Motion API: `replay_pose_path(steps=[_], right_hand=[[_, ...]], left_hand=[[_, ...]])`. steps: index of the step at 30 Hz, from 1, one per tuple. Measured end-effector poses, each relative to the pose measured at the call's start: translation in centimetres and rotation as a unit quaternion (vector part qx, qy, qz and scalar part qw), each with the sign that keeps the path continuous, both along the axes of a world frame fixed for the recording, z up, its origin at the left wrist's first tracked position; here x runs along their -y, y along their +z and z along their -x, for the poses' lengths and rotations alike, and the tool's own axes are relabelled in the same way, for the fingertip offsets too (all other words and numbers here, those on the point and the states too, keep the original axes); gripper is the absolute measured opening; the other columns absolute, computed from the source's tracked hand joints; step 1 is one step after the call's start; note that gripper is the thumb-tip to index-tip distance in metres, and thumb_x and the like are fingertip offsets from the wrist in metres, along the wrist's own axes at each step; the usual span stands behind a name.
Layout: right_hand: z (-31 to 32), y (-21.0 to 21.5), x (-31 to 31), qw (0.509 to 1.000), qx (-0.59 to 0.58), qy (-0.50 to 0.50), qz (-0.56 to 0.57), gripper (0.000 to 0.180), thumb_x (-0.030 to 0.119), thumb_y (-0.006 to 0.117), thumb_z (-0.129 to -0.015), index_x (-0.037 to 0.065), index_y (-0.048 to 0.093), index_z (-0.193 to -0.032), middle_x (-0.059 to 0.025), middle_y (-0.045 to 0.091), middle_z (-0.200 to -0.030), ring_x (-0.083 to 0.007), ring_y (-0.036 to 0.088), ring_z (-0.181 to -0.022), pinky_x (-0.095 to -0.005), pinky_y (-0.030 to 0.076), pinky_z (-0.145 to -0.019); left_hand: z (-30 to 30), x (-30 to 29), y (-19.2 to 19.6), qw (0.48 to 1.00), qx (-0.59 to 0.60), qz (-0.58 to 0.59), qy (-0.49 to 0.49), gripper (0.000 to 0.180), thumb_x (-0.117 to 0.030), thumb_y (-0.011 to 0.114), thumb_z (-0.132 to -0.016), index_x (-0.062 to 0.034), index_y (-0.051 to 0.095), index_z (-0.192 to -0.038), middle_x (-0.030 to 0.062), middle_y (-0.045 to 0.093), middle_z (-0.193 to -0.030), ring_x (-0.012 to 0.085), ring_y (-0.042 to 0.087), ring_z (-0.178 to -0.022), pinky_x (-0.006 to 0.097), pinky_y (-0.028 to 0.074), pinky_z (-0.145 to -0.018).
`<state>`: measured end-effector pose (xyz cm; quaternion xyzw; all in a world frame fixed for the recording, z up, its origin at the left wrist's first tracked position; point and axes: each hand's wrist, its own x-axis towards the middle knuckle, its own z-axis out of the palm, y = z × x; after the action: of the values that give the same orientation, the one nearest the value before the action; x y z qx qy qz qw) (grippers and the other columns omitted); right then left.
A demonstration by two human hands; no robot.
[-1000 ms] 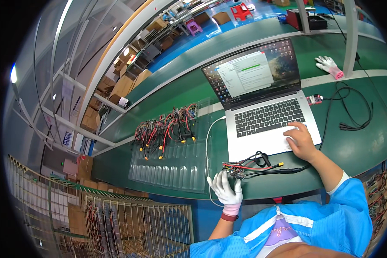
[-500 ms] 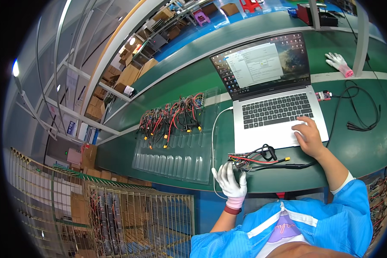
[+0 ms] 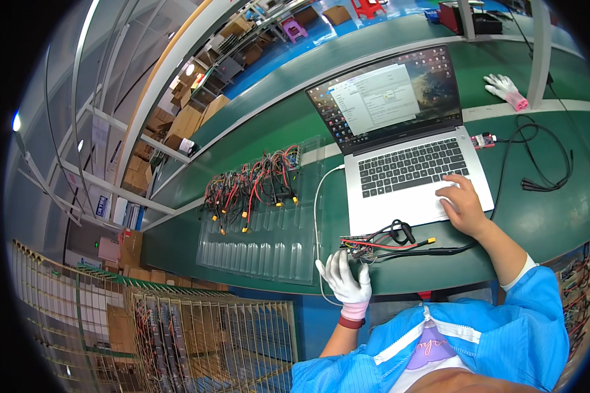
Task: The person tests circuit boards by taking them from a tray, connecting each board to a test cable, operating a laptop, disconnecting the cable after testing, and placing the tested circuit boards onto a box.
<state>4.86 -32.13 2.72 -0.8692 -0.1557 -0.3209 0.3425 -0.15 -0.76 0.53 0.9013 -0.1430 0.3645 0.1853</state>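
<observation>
Board (image 3: 364, 247) with wires, lower centre: judged light, fragile; best gripped by edges. Left hand (image 3: 345, 278) gloved, fingers grasping board. Right hand (image 3: 462, 203) released, resting on laptop (image 3: 413, 173) touchpad.

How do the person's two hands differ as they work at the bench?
The left hand wears a white glove with a red cuff; the right hand is bare. The left hand sits at the bench's near edge on a small wired circuit board with red and black leads; the right hand rests on the laptop, by its touchpad. Both lie palm down, and both arms wear blue sleeves.
</observation>
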Motion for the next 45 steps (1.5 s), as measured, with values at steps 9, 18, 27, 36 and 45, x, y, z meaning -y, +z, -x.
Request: replay_pose_path(steps=[9,18,27,36,45], right_hand=[[0.0,-0.2,0.2,1.0,-0.007,-0.003,-0.007,0.022,0.002,0.069,-0.075,0.006,0.066,-0.096,-0.0179,0.06,-0.113,-0.0346,0.053,-0.112,-0.0422,0.044,-0.091],[0.3,-0.1,0.1,1.0,-0.012,-0.001,0.001,0.022,0.002,0.069,-0.075,0.007,0.067,-0.097,-0.0175,0.059,-0.115,-0.0342,0.054,-0.112,-0.0421,0.043,-0.093],[-1.9,0.0,4.6,0.988,0.011,-0.156,-0.014,0.027,0.001,0.054,-0.083,0.007,0.061,-0.109,-0.0131,0.06,-0.116,-0.0347,0.048,-0.121,-0.0445,0.037,-0.1],[-3.8,-0.5,7.4,0.975,-0.135,-0.14,0.108,0.035,-0.006,0.045,-0.076,0.005,0.055,-0.108,-0.02,0.055,-0.122,-0.0366,0.041,-0.129,-0.047,0.03,-0.109],[-4.9,-1.0,6.5,0.96,-0.202,-0.151,0.123,0.034,-0.004,0.047,-0.076,0.006,0.057,-0.107,-0.0228,0.053,-0.127,-0.0379,0.042,-0.128,-0.0453,0.032,-0.108]], left_hand=[[0.0,0.1,0.1,1.0,-0.006,-0.001,0.003,0.056,-0.04,0.055,-0.092,0.0021,0.049,-0.129,0.0176,0.052,-0.12,0.0348,0.048,-0.117,0.061,0.023,-0.112],[0.2,-0.1,0.0,1.0,-0.007,0.0,0.0,0.054,-0.037,0.055,-0.093,0.003,0.049,-0.128,0.0179,0.052,-0.12,0.0345,0.049,-0.117,0.061,0.022,-0.112],[-0.2,0.2,0.1,1.0,0.006,-0.019,0.011,0.055,-0.039,0.053,-0.094,0.0047,0.05,-0.128,0.0197,0.054,-0.119,0.0356,0.05,-0.116,0.06,0.025,-0.112],[-0.1,0.1,-0.2,1.0,0.014,-0.011,0.008,0.056,-0.041,0.051,-0.095,0.0046,0.05,-0.128,0.0189,0.054,-0.117,0.0349,0.05,-0.115,0.059,0.024,-0.112],[0.1,0.0,0.1,1.0,0.003,-0.007,0.006,0.055,-0.039,0.054,-0.094,0.0036,0.05,-0.127,0.0179,0.053,-0.119,0.0341,0.049,-0.116,0.06,0.024,-0.112]])
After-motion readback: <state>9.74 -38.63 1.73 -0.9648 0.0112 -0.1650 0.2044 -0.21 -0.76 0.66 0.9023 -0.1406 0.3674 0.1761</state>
